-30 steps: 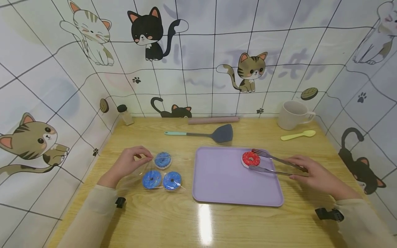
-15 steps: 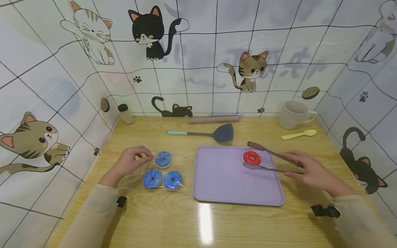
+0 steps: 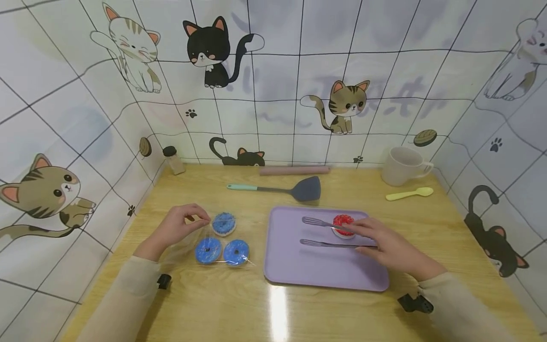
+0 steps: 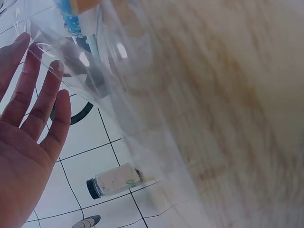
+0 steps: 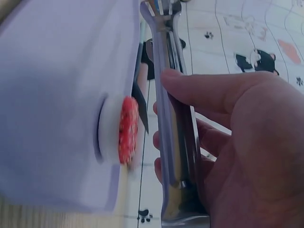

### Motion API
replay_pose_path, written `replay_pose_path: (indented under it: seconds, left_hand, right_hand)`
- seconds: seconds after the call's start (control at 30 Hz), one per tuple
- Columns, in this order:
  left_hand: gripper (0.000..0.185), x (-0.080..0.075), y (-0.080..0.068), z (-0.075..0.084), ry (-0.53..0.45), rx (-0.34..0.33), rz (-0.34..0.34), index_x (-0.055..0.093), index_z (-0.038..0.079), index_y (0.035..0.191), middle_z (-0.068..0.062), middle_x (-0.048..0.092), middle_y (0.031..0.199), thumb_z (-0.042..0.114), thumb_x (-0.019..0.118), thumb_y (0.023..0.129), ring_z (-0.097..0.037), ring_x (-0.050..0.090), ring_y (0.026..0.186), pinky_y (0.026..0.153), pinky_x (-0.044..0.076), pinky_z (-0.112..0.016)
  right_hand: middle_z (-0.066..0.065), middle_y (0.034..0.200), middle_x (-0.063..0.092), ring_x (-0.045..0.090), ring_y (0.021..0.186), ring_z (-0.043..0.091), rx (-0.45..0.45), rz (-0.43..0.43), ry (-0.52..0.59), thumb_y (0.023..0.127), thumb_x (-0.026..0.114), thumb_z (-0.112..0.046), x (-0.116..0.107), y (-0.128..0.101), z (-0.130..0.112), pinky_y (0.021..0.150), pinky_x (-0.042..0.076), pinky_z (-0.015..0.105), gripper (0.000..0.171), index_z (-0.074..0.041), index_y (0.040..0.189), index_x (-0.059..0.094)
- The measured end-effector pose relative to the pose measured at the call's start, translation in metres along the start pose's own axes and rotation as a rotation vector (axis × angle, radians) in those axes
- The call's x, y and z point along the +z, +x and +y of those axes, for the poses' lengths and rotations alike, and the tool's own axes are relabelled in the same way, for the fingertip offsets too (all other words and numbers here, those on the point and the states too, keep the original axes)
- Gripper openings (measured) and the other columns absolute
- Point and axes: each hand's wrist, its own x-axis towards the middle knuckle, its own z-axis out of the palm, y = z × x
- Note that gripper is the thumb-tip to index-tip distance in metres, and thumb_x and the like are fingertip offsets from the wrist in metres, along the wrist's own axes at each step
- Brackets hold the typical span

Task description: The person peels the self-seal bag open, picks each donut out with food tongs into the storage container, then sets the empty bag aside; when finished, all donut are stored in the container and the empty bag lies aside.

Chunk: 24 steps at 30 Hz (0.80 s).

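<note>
right hand (image 3: 393, 249): nearest to the viewer, over the right part of the tray; its fingers (image 5: 199, 90) are curled round the handle end of the tongs.
tongs (image 3: 329, 233): metal, held with the two arms spread apart over the tray, tips pointing left, empty between them.
tray (image 3: 299, 266): purple, flat on the tabletop (image 3: 273, 304), right of centre.
red doughnut (image 3: 343, 224): lies on the far right part of the tray, just beside the far arm of the tongs and partly behind the right hand; nothing grips it.
left hand (image 3: 175, 228): rests at the left edge of the clear bag; in the head view thumb and fingers seem to pinch the plastic, while the wrist view shows the other fingers (image 4: 45, 102) straight beside the film.
clear bag (image 3: 213, 244): lies flat on the tabletop left of the tray, with the blue doughnuts on or in it; which one i cannot tell.
blue doughnuts (image 3: 223, 243): three, close together, two nearer and one farther, all off the tray.
progress: as i judge it, one doughnut sits on the tray and three are left by the bag, so the work looks about a quarter done.
farther back: a spatula (image 3: 290, 190) beyond the tray, a pink rolling pin (image 3: 295, 170) at the wall, a small jar (image 3: 173, 159) in the left corner, a mug (image 3: 401, 165) and a yellow spoon (image 3: 409, 193) at the far right.
</note>
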Motion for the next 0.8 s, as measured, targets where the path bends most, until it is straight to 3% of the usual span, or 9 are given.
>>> replay_pose_path:
  seconds: [0.2,0.37,0.53,0.8]
  left_hand:
    - [0.006,-0.002,-0.002,0.003,0.002,0.004,0.002,0.080,0.025,0.097,0.008,0.075,0.103,0.020,0.077,0.095,-0.013,0.068,0.097,0.079,0.056,-0.036]
    - [0.006,-0.002,0.000,0.001,0.004,0.013,0.004,0.080,0.023,0.098,0.007,0.075,0.103,0.020,0.076,0.095,-0.013,0.068,0.097,0.079,0.056,-0.036]
    - [0.005,-0.003,0.001,-0.001,0.018,0.016,0.011,0.081,0.021,0.097,0.009,0.075,0.102,0.019,0.077,0.095,-0.009,0.067,0.096,0.078,0.056,-0.032]
    - [0.005,-0.005,0.003,0.003,0.023,0.015,0.002,0.080,0.023,0.097,0.008,0.075,0.103,0.020,0.077,0.095,-0.012,0.068,0.096,0.077,0.056,-0.037]
  right_hand:
    - [0.001,0.133,0.064,0.060,0.123,0.025,-0.075,0.021,-0.035,0.088,0.082,-0.013,0.011,0.019,-0.021,0.097,0.053,0.050,0.056,-0.021,0.141,0.065]
    - [-0.001,0.129,0.066,0.060,0.122,0.023,-0.129,0.041,-0.038,0.088,0.082,-0.014,0.015,0.035,-0.033,0.102,0.050,0.048,0.054,-0.020,0.140,0.066]
    - [-0.003,0.130,0.067,0.062,0.122,0.020,-0.136,0.011,-0.043,0.091,0.081,-0.017,0.022,0.051,-0.042,0.102,0.051,0.047,0.053,-0.022,0.141,0.065]
    - [-0.004,0.132,0.066,0.061,0.126,0.018,-0.150,-0.048,0.001,0.093,0.078,-0.018,0.034,0.074,-0.055,0.102,0.053,0.044,0.050,-0.025,0.141,0.064]
